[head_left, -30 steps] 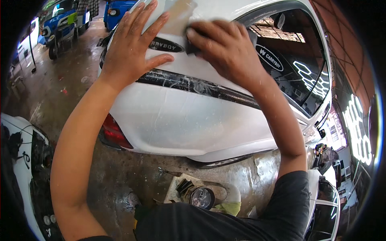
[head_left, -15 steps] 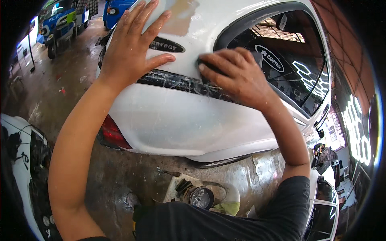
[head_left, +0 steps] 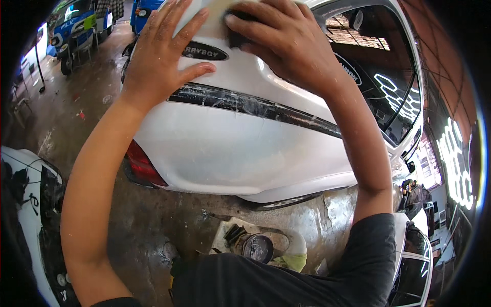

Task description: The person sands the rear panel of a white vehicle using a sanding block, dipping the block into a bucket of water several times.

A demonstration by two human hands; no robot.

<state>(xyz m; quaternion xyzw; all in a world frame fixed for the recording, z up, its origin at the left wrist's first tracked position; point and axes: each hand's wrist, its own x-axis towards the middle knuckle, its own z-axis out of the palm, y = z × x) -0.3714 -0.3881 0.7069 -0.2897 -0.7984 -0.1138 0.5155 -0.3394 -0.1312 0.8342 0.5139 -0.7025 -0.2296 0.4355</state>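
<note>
Your left hand (head_left: 155,65) lies spread and empty; your right hand (head_left: 295,47) grips a dark pad (head_left: 236,38). Slipping sideways could scuff the badge (head_left: 207,51).

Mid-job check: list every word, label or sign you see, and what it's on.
Wording left uncopied; locations only:
Black oval badge on the white vehicle: pale lettering, partly covered by the left hand.
Dark window: white oval decal with lettering, partly behind the right hand.
Blue vehicle, upper left: pale lettering, too small to read surely.
</note>
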